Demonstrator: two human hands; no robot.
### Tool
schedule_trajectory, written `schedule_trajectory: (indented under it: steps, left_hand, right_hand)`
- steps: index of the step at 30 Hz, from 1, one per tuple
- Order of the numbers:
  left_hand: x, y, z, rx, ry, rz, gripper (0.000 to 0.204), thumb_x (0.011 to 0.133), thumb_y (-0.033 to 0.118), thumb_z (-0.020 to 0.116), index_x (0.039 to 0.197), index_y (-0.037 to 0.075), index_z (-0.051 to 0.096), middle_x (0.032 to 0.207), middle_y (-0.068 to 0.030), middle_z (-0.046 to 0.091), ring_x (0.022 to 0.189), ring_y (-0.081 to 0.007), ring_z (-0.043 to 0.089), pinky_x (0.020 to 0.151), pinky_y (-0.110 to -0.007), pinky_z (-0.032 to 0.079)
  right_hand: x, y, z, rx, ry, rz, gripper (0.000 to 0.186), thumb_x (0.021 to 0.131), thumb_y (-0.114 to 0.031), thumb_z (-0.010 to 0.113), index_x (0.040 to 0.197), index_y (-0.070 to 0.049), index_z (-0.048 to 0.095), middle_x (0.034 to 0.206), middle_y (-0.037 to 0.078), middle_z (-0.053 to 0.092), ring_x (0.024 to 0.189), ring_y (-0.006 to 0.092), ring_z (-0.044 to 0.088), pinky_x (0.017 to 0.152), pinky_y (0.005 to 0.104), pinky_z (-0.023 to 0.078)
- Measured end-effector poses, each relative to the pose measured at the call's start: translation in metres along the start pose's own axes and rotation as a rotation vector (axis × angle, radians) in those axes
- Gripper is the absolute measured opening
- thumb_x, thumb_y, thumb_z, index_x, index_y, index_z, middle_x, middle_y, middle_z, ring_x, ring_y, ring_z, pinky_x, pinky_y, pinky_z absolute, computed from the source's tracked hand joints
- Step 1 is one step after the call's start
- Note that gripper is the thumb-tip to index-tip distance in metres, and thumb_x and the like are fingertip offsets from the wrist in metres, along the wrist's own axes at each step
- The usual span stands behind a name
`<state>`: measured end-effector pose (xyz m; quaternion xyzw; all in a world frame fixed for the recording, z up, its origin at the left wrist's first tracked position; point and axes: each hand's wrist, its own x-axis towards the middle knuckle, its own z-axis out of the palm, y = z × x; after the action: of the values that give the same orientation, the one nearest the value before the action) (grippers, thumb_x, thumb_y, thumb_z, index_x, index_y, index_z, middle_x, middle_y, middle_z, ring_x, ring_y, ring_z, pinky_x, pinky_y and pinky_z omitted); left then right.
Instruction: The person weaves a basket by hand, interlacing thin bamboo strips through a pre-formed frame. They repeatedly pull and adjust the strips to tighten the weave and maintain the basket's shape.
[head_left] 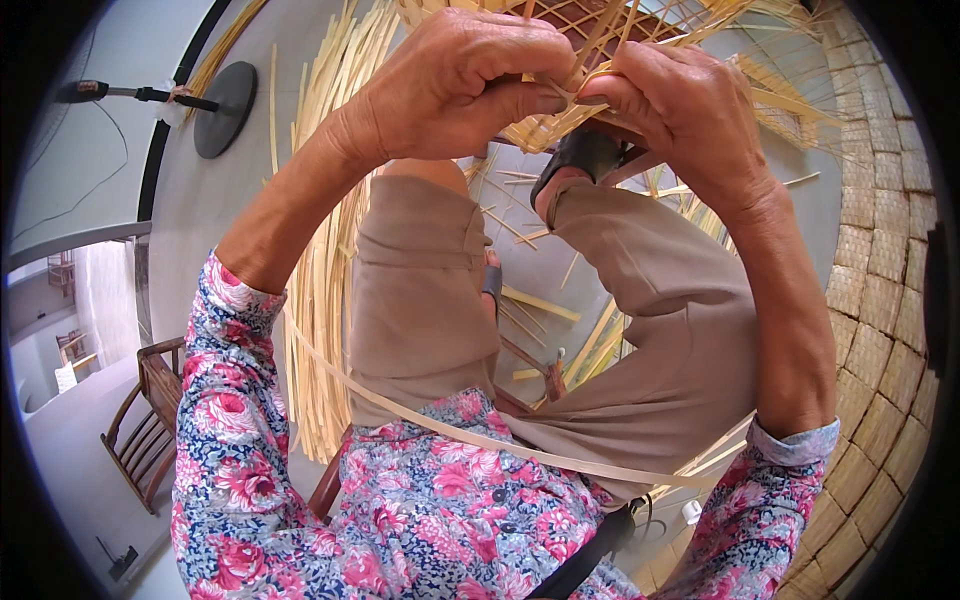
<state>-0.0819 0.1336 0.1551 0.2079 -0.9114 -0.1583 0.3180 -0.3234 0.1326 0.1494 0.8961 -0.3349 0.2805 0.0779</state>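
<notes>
My left hand (455, 85) and my right hand (690, 105) meet at the top of the view, both closed in a pinch. Between their thumbs and fingertips runs a thin pale bamboo strip (574, 92), at the edge of a woven bamboo basket (540, 132). Open lattice weave and upright strip ends of the basket show behind my fingers. My hands hide part of the weave. A long flat bamboo strip (430, 420) bows across my lap from the left side toward my right forearm.
Many long bamboo strips (318, 290) lie on the floor at my left, with loose pieces (540, 304) between my feet. A round black stand base (226, 110) is at upper left, a wooden chair (150, 425) below it. Woven straw-coloured blocks (865, 280) line the right side.
</notes>
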Motion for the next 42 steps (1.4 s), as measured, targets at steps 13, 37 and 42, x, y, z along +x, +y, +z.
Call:
schedule_trajectory:
  steps: [13, 37, 42]
  left_hand:
    - [0.003, 0.002, 0.002, -0.091, -0.116, 0.106, 0.015, 0.097, 0.014, 0.064, 0.110, 0.007, 0.060, 0.091, -0.0092, 0.064, 0.080, -0.0292, 0.068, 0.066, -0.037, 0.053]
    - [-0.001, -0.034, 0.004, -0.158, 0.063, -0.377, 0.014, 0.091, 0.009, 0.075, 0.089, 0.000, 0.064, 0.077, -0.0027, 0.067, 0.073, -0.0051, 0.064, 0.065, -0.024, 0.053]
    - [-0.009, -0.045, 0.005, -0.118, 0.219, -0.388, 0.010, 0.091, 0.007, 0.073, 0.088, 0.001, 0.064, 0.075, -0.0023, 0.061, 0.069, -0.0071, 0.061, 0.063, -0.026, 0.051]
  right_hand:
    - [-0.007, 0.001, -0.012, 0.142, -0.078, -0.156, 0.031, 0.092, -0.036, 0.068, 0.086, -0.006, 0.065, 0.074, 0.011, 0.061, 0.071, 0.0346, 0.059, 0.062, 0.0435, 0.045]
    - [0.015, 0.009, 0.009, -0.152, 0.105, 0.132, 0.015, 0.086, -0.023, 0.070, 0.089, -0.008, 0.068, 0.089, 0.009, 0.070, 0.095, 0.0275, 0.065, 0.090, 0.0410, 0.043]
    - [0.014, -0.002, 0.004, 0.232, 0.063, 0.449, 0.013, 0.093, -0.013, 0.061, 0.102, -0.005, 0.067, 0.097, 0.015, 0.068, 0.084, 0.0360, 0.065, 0.074, 0.0441, 0.049]
